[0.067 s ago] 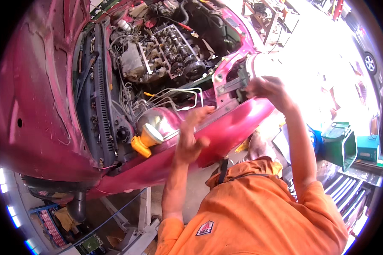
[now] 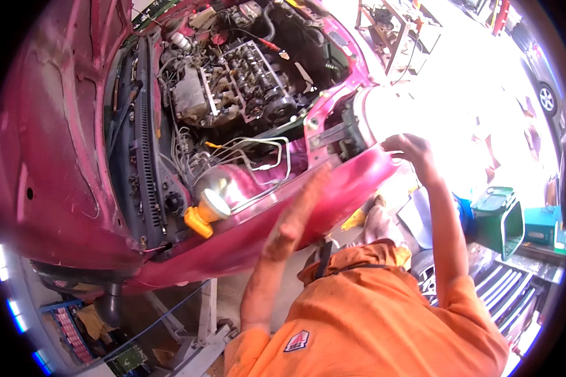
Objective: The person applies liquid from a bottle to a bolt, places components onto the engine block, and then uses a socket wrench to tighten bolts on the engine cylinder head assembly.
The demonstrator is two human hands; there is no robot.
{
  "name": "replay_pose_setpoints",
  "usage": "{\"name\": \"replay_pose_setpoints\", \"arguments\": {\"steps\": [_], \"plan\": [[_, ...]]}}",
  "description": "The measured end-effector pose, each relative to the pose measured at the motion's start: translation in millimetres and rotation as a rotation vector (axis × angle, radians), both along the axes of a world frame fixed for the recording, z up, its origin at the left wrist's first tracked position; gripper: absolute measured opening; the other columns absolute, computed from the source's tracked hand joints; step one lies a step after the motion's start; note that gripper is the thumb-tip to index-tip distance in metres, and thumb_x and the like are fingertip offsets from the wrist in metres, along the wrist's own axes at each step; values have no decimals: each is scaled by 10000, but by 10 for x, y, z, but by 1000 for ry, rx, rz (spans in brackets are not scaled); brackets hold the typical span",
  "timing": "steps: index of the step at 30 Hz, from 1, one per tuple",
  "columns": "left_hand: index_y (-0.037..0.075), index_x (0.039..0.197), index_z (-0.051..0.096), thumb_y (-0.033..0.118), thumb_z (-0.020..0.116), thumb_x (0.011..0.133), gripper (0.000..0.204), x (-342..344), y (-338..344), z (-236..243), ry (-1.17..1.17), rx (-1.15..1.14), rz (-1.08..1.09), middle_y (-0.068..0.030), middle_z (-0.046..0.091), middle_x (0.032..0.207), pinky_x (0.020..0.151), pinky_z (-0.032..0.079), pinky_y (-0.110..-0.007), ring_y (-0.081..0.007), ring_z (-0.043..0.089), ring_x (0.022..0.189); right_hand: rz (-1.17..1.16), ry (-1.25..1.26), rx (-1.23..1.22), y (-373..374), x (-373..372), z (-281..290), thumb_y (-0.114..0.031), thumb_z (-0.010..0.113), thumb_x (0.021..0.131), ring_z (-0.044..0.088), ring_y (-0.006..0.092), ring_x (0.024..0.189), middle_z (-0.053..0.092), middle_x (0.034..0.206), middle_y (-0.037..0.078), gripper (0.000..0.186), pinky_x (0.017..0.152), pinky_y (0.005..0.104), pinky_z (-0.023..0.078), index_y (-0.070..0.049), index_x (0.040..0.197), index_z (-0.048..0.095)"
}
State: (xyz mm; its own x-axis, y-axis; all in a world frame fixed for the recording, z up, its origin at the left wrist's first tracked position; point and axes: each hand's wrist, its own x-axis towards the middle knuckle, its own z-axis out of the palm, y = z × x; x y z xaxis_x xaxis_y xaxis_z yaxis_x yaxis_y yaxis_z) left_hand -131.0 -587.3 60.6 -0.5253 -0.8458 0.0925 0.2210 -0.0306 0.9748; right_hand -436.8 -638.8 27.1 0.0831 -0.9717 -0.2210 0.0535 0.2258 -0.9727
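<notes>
A red car's fender [image 2: 245, 242] runs across the middle, with the open engine bay [image 2: 239, 81] behind it. My left hand [image 2: 305, 195] is blurred in motion just above the fender's top edge, fingers stretched out flat and holding nothing. My right hand [image 2: 408, 149] is at the car's front corner [image 2: 339, 135], fingers curled toward the bright headlight area. Glare hides whether it grips anything. A lit yellow work lamp [image 2: 209, 207] lies on the inner fender, left of my left hand.
The raised red hood [image 2: 50, 138] fills the left side. A green container [image 2: 499, 217] and a blue box [image 2: 540, 226] stand on the right, above ridged metal drawers [image 2: 502, 292]. A white metal stand [image 2: 204, 336] sits under the fender. Another car's wheel [image 2: 546, 97] shows at the far right.
My left hand has lifted off the fender and swung up to the right, now blurred. My right hand has shifted slightly down and right at the front corner.
</notes>
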Motion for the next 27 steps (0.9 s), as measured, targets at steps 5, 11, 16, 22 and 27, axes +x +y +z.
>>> {"name": "replay_pose_setpoints", "arguments": {"steps": [5, 11, 16, 22, 27], "plan": [[90, 1492, 125, 794, 256, 803, 994, -1583, 163, -924, 371, 524, -113, -108, 144, 1548, 1156, 54, -427, -235, 122, 1427, -205, 536, -569, 539, -228, -246, -221, 639, 822, 468, 347, 1224, 539, 1272, 183, 437, 1025, 440, 356, -15, 1201, 569], [67, 1478, 186, 581, 302, 945, 749, -3316, -153, -897, 489, 902, -2, -110, 188, 1536, 1162, 89, -415, -242, 135, 1425, -161, 846, -529, 149, -1603, -874, -316, 589, 839, 442, 383, 1243, 485, 1323, 229, 522, 1056, 481, 312, -6, 1254, 529], [-18, 1447, 236, 613, 336, 921, 828, -4649, -616, -475, -393, -679, 24, -225, 209, 1507, 1143, 111, -462, -353, 186, 1409, -668, -991, 214, 380, -3178, -1802, -491, 397, 965, 378, 260, 1309, 425, 1406, 138, 669, 1094, 391, 275, 5, 1408, 324], [-18, 1327, 439, 578, 375, 913, 728, -5272, -1598, -1642, -624, -810, 53, -207, 504, 1311, 1068, 273, -510, -369, 474, 1222, -595, -927, 30, 631, -2951, -572, -587, 421, 916, 304, 293, 1369, 368, 1446, 159, 767, 1104, 458, 244, -5, 1410, 343], [7, 1415, 301, 684, 264, 901, 851, -5869, -1767, -1435, 117, 938, 20, -125, 350, 1452, 1120, 218, -374, -250, 326, 1342, -413, 723, -637, 142, -3428, 26, -488, 539, 843, 248, 403, 1377, 308, 1459, 245, 810, 1125, 485, 179, 56, 1400, 314]]}}
